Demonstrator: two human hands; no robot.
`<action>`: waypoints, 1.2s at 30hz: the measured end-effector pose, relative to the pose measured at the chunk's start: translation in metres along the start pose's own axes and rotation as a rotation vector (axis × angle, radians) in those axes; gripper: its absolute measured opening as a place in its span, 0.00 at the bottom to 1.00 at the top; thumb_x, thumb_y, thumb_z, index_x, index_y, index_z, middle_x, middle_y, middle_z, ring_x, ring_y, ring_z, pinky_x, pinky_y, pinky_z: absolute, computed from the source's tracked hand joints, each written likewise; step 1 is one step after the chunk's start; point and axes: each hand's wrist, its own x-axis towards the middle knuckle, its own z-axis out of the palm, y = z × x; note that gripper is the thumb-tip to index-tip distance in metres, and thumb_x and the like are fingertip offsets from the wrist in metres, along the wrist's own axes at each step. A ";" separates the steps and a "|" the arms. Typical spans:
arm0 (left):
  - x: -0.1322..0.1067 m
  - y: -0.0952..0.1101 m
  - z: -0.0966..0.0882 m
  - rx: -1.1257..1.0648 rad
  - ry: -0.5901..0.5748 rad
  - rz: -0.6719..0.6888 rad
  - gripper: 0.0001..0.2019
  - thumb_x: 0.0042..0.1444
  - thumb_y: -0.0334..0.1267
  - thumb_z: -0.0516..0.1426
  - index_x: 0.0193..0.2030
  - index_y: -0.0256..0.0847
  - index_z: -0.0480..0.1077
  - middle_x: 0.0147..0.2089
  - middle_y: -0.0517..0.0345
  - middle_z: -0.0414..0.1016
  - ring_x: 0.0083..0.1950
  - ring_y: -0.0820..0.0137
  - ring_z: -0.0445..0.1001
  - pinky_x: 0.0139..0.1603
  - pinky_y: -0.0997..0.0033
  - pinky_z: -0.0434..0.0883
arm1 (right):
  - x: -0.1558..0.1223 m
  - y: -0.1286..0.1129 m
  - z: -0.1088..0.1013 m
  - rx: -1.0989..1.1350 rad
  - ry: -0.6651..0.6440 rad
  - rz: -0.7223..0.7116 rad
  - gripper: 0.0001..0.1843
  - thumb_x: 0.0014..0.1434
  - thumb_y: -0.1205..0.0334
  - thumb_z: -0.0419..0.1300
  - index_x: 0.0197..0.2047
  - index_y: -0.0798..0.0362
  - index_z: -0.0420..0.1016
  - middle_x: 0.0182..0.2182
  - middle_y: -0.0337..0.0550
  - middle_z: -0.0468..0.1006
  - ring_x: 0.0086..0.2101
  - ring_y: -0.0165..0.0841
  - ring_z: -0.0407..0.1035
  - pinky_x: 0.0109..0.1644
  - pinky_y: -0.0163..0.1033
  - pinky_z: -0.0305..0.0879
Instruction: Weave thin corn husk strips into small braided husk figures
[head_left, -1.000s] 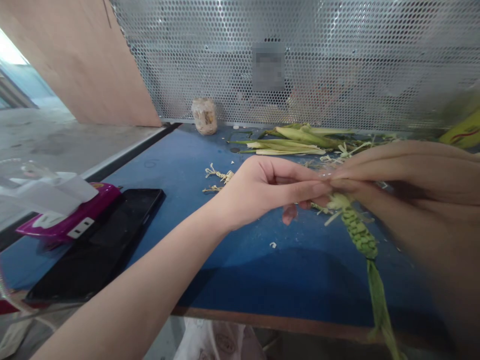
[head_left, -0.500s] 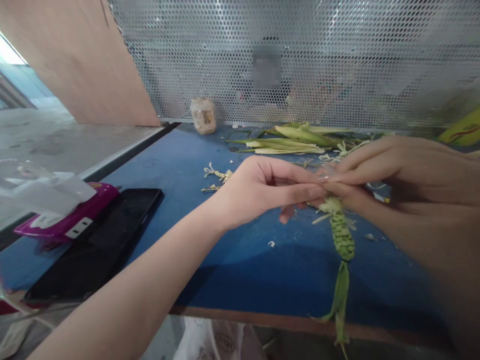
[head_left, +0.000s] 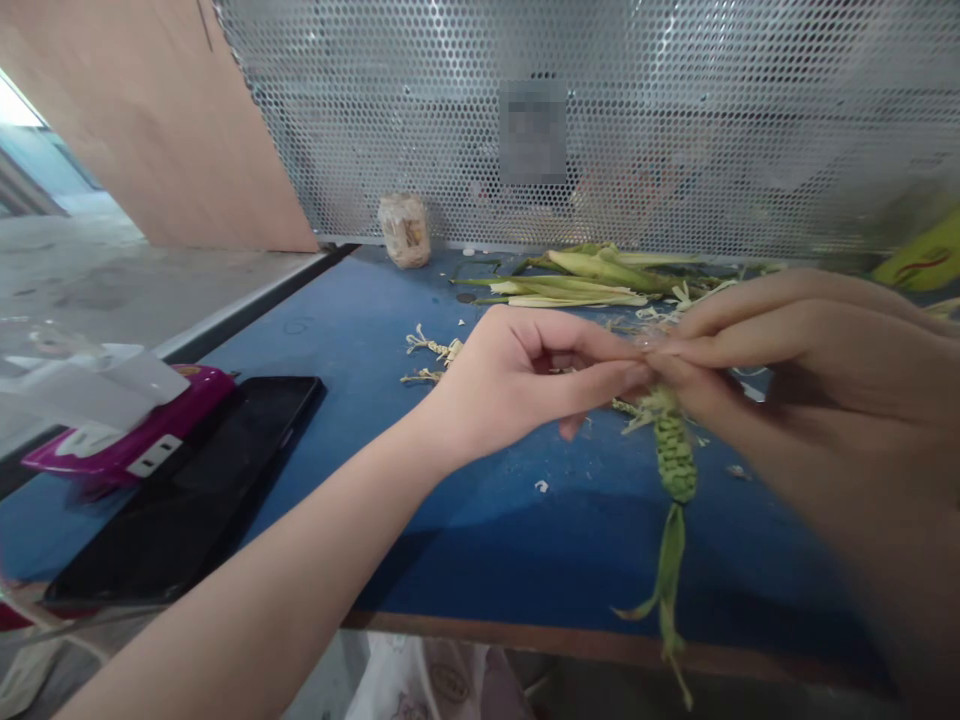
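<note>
A woven green corn-husk braid hangs tip down over the table, its loose husk tail dangling past the table's front edge. At its top, my left hand pinches with thumb and forefinger. My right hand meets it there, its fingertips pressed together on the same end. A small clear, shiny bit shows between the fingertips; its kind I cannot tell. The exact grip point is hidden by the fingers. Behind my left wrist lies a small pale woven husk piece, partly covered.
Green corn husks lie at the back against a perforated metal panel. A cloudy jar stands to their left. On the left are a black phone and a purple power strip with white plugs. Husk scraps dot the blue table.
The hanging braid and its tail have swung slightly left and up. Both hands stay pinched together at its top, with only small finger movements.
</note>
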 end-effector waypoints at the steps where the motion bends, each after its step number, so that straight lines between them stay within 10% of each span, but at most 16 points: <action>1: 0.000 0.000 0.000 0.012 0.010 0.015 0.02 0.46 0.33 0.59 0.27 0.38 0.73 0.20 0.63 0.70 0.17 0.81 0.62 0.17 0.79 0.63 | 0.000 0.000 0.000 0.007 0.005 0.002 0.09 0.46 0.71 0.61 0.21 0.50 0.67 0.26 0.37 0.74 0.26 0.29 0.69 0.25 0.36 0.64; 19: -0.002 -0.002 -0.003 0.062 0.162 0.093 0.03 0.46 0.36 0.59 0.27 0.39 0.73 0.23 0.62 0.73 0.17 0.80 0.64 0.15 0.79 0.64 | -0.001 -0.004 0.001 0.192 0.053 0.208 0.09 0.46 0.73 0.61 0.21 0.52 0.67 0.25 0.37 0.72 0.27 0.31 0.69 0.27 0.38 0.66; 36: -0.002 0.000 -0.002 0.015 0.039 0.044 0.05 0.47 0.35 0.59 0.31 0.42 0.75 0.27 0.62 0.76 0.16 0.81 0.66 0.15 0.80 0.66 | 0.002 -0.004 -0.001 0.181 0.035 0.185 0.07 0.46 0.73 0.61 0.22 0.54 0.69 0.24 0.38 0.72 0.28 0.30 0.70 0.24 0.36 0.65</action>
